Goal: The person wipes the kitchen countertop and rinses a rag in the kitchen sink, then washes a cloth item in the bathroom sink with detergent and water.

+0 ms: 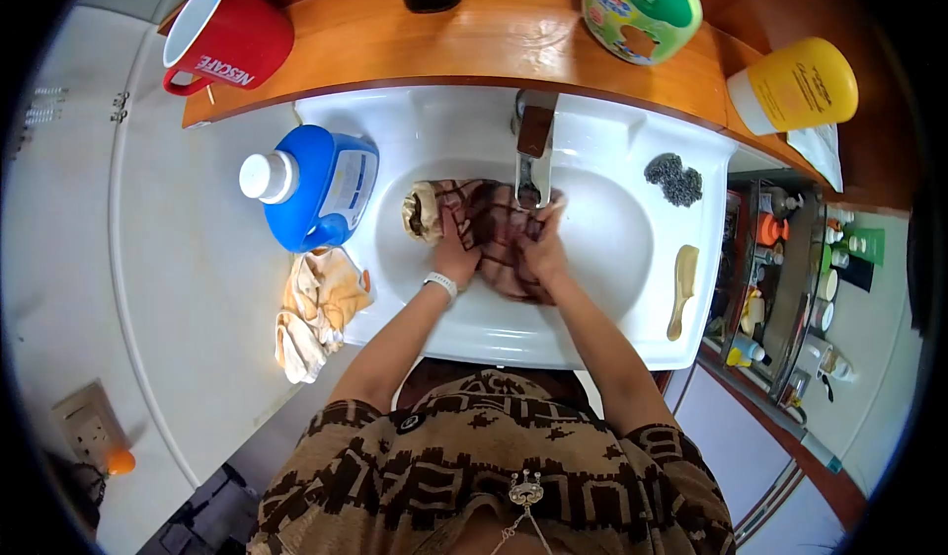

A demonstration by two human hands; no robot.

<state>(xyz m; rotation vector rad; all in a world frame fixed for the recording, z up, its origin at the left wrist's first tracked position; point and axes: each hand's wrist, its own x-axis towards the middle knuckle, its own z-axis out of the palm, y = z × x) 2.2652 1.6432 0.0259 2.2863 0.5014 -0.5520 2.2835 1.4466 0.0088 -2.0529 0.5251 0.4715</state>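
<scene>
A wet plaid cloth (491,221) in brown and pink lies bunched in the white sink (617,221), below the metal faucet (533,165). Its left end is a gathered cream-coloured edge (420,211). My left hand (456,252), with a pale band on the wrist, has its fingers wrapped into the cloth's left part. On the other side, my right hand (543,247) grips the cloth's right part just beside the faucet's mouth. Folds of cloth hide some of my fingertips.
Left of the basin stand a blue detergent bottle (306,188) and a crumpled cream cloth (321,308). A dark scouring pad (674,179) and a yellowish comb (682,293) lie on the right rim. The wooden shelf (494,46) holds a red mug (229,41) and bottles.
</scene>
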